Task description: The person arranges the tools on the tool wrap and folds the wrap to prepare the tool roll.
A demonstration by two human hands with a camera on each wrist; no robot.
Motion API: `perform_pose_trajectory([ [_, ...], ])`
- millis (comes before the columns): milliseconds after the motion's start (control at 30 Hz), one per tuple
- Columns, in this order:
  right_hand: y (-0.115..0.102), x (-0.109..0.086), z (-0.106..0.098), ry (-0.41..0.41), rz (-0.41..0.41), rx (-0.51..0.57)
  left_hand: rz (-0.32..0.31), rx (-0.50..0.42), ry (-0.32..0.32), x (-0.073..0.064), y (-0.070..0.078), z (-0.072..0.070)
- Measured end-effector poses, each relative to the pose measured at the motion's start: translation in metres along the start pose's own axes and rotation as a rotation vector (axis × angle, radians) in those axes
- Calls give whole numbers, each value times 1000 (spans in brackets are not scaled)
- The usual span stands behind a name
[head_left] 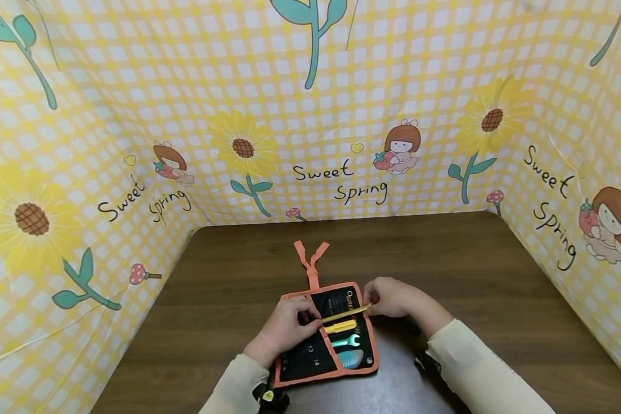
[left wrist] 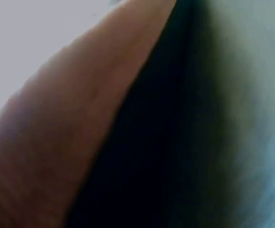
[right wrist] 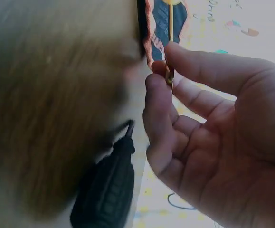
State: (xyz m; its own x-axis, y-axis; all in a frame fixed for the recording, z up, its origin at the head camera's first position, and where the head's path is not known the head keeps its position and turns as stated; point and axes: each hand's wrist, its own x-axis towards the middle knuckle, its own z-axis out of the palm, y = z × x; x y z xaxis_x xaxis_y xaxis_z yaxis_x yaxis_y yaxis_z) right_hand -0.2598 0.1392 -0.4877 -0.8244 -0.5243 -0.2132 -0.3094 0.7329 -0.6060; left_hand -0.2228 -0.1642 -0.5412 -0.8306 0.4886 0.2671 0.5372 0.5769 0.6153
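Note:
An unrolled black tool pouch (head_left: 296, 363) with orange trim lies on the table. My right hand (head_left: 390, 296) pinches the right end of a thin yellow pencil-like stick (head_left: 345, 314) between thumb and fingertips. The stick slants across the pouch, its left end at the orange pocket edge. There, the curled thumb and fingers of my left hand (head_left: 290, 323) pinch the pocket's edge. Below the stick, a yellow handle (head_left: 340, 327), a green wrench (head_left: 348, 341) and a light-blue rounded tool (head_left: 351, 359) stick out of the pockets. The left wrist view shows only blurred skin and dark cloth.
Orange tie straps (head_left: 312, 267) stretch from the pouch's far edge over the brown wooden table (head_left: 227, 270). A yellow checked cloth (head_left: 321, 115) walls the table at the back and both sides. A black ridged cable end (right wrist: 106, 190) shows beside my right hand.

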Motion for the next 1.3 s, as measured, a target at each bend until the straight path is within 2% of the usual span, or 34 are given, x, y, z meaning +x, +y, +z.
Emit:
perform_pose_trajectory([
  [200,4,1,1,59,-54,4,-14,-19,-25,-2,-2,-3],
  [333,0,1,5,123,-91,-74,-12,-22,-26,-1,-3,-2],
  [467,-7,2,8,165,-95,-145,-9,-16,-22,0,-3,-1],
  [833,-20,6,13,144,-98,-221,-25,-6,-24,1,-1,-2],
  [1300,-27,4,17,138,-68,-234,49,48,-9,1,2,-1],
])
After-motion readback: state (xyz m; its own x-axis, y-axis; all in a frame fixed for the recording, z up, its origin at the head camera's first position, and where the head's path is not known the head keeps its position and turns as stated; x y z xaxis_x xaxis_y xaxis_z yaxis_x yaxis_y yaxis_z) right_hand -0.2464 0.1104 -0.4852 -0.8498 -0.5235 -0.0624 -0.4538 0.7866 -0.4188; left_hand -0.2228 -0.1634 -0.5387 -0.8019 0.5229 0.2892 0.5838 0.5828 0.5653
